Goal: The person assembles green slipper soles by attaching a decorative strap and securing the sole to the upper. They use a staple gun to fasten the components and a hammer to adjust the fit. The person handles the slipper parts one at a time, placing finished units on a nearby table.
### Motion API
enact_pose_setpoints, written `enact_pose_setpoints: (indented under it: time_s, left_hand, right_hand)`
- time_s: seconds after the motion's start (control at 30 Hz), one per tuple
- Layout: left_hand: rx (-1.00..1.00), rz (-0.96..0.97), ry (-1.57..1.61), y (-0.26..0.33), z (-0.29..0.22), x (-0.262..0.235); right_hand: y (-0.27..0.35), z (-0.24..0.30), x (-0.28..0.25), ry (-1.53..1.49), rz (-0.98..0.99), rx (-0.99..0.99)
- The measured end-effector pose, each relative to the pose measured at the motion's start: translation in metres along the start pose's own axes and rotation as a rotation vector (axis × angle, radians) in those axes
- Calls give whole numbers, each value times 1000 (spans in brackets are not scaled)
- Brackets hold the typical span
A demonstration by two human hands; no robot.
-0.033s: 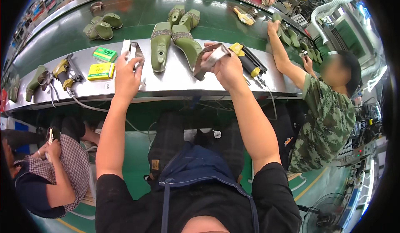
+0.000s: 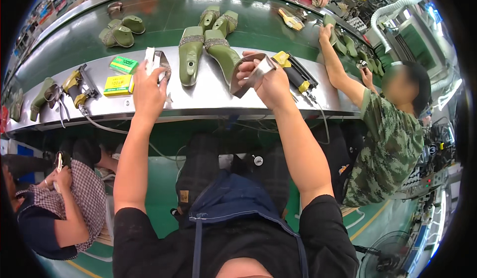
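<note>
Holding a curved grey sole piece (image 2: 251, 74) at frame centre, the right hand (image 2: 271, 81) grips tight; the left hand (image 2: 148, 90) clasps a white piece (image 2: 150, 59), right of the green box (image 2: 123, 64) and the yellow box (image 2: 118, 85).

The right hand (image 2: 268, 81) hides part of the grey strap piece (image 2: 248, 74); its fingers' grip is unclear.

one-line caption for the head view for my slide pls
Seated worker at a steel bench: left hand on a white strap piece, right hand holding a grey sandal upper, beside green shoe lasts.
</note>
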State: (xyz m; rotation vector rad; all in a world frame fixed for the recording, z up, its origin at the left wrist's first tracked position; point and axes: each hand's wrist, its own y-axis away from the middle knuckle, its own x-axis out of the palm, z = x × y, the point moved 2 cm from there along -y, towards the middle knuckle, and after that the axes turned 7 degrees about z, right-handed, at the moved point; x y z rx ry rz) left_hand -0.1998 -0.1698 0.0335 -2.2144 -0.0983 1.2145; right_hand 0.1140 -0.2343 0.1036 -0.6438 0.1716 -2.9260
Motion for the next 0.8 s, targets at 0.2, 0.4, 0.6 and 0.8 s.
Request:
enact_pose_setpoints:
  time_s: [0.2,0.4,0.6,0.8]
  left_hand:
    - [-48,100,571,-8,-51,-31]
    - [396,400,839,-23,-153,-26]
    - [598,741,623,-32,-189,0]
    - [95,420,665,-36,-183,33]
  right_hand:
    - [7,-24,-8,-392,340,37]
    - [21,-66,-7,-492,575,438]
    - [44,-84,-15,-669,677,484]
    - [59,-44,-56,-538,277,410]
